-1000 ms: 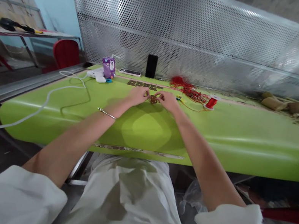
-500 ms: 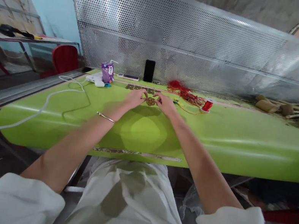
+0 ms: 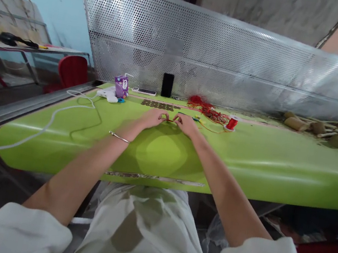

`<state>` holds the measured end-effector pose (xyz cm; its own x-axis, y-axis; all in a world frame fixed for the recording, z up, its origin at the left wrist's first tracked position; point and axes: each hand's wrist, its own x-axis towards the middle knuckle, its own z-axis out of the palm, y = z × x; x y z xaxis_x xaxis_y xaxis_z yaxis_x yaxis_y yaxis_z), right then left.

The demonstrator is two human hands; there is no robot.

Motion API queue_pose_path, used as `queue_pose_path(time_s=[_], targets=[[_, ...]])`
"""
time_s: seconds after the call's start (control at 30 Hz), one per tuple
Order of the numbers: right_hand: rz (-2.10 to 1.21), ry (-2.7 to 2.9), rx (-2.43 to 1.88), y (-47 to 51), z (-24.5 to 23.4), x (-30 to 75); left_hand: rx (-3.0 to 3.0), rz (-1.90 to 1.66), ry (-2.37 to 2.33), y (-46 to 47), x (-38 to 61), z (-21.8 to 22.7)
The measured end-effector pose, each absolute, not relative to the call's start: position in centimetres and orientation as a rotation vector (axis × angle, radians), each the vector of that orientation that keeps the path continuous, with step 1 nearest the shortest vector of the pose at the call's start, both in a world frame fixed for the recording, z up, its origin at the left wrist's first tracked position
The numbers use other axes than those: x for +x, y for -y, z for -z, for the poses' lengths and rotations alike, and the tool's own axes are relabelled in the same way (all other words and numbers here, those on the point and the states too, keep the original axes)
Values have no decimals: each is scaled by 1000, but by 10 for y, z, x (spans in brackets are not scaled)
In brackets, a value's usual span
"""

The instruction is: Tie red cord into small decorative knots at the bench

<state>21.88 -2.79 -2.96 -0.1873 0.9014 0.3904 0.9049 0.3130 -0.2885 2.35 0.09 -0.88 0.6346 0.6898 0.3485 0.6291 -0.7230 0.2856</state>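
Note:
Between the fingertips of both hands is a small round brown openwork piece point(image 3: 170, 120), turned nearly edge-on. My left hand point(image 3: 156, 118) pinches its left side, and my right hand point(image 3: 186, 125) pinches its right side; both hands are closed. Just beyond them, rows of brown coin-like discs point(image 3: 161, 105) lie flat on the green tabletop point(image 3: 164, 154). Close to my right hand lies a small tool with a green and yellow handle point(image 3: 195, 119), partly hidden by the hand. A spool of red thread point(image 3: 231, 122) stands farther right.
A heap of red thread point(image 3: 203, 105) lies behind the tool. A black phone point(image 3: 167, 85) leans against the perforated metal panel point(image 3: 232, 63). At left are a purple carton point(image 3: 121, 86), a white glue gun point(image 3: 109, 93) and its cable point(image 3: 55, 113). Wooden mallets point(image 3: 316, 127) lie at right.
The round piece has tipped from showing its face to nearly edge-on, still between both hands. My hands sit slightly lower in view, as the whole view has shifted down a little.

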Motion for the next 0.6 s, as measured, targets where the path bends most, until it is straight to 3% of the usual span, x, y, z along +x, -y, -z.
queue_pose_path(time_s=[0.27, 0.6], targets=[[-59, 2168, -1654, 29, 33, 218, 2625, -559, -1124, -3, 22, 12], [-42, 2067, -1651, 30, 31, 221, 2615, -741, -1120, -6, 22, 14]])
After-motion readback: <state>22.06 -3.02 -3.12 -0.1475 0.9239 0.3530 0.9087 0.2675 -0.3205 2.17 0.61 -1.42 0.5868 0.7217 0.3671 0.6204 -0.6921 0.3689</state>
